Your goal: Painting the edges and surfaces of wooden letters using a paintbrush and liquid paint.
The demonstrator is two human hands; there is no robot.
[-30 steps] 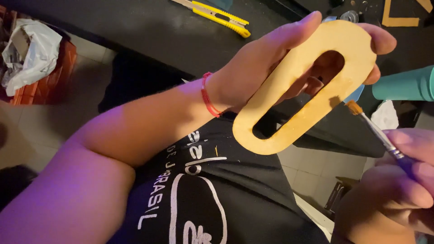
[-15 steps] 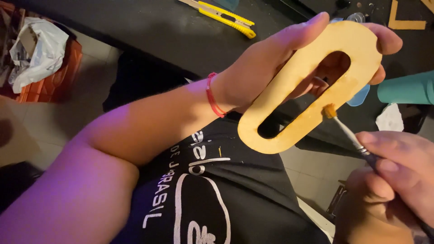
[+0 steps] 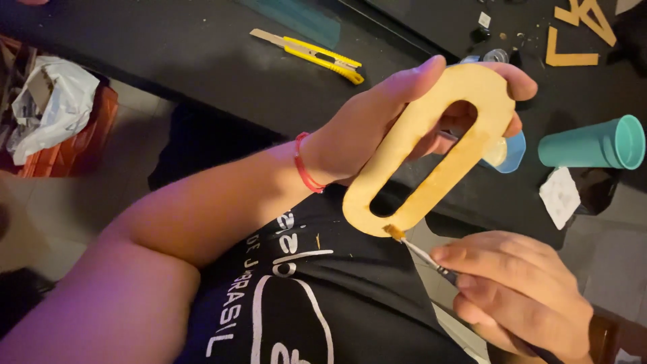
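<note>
**A:** Left hand [image 3: 397, 121]?

**B:** Raised above the lap, closed around the upper end of a flat yellow oval cutout [image 3: 431, 145] with a long slot through its middle. Thumb lies along the near edge, fingertips wrap over the far edge at the top right. A red band [image 3: 304, 165] sits on the wrist.

**A:** How does the cutout hang?

**B:** Tilted, top end up to the right by the fingers, bottom end down to the left over the black printed shirt [image 3: 303, 296]. It is in the air, in front of the table edge, not resting on anything.

**A:** Right hand [image 3: 519, 290]?

**B:** Low right. Fingers pressed together, pinching a thin paintbrush [image 3: 421, 255] near its metal collar. The bristle tip touches the lower rim of the cutout.

**A:** Paint on the bristles?

**B:** They look yellowish brown, close to the cutout's colour. Can't tell more.

**A:** Beyond the hands?

**B:** A black table [image 3: 168, 47]. On it, a yellow utility knife [image 3: 310, 54] lies well to the upper left of the left hand. A teal cup [image 3: 593, 143] lies on its side at the right edge, and a blue object [image 3: 513, 152] peeks out just behind the cutout. A white crumpled scrap [image 3: 559, 195] sits below the cup. More yellow cut pieces [image 3: 573, 40] lie at the top right.

**A:** Floor side?

**B:** Far left, an orange bin [image 3: 67, 145] with a white bag [image 3: 50, 108] in it.
</note>
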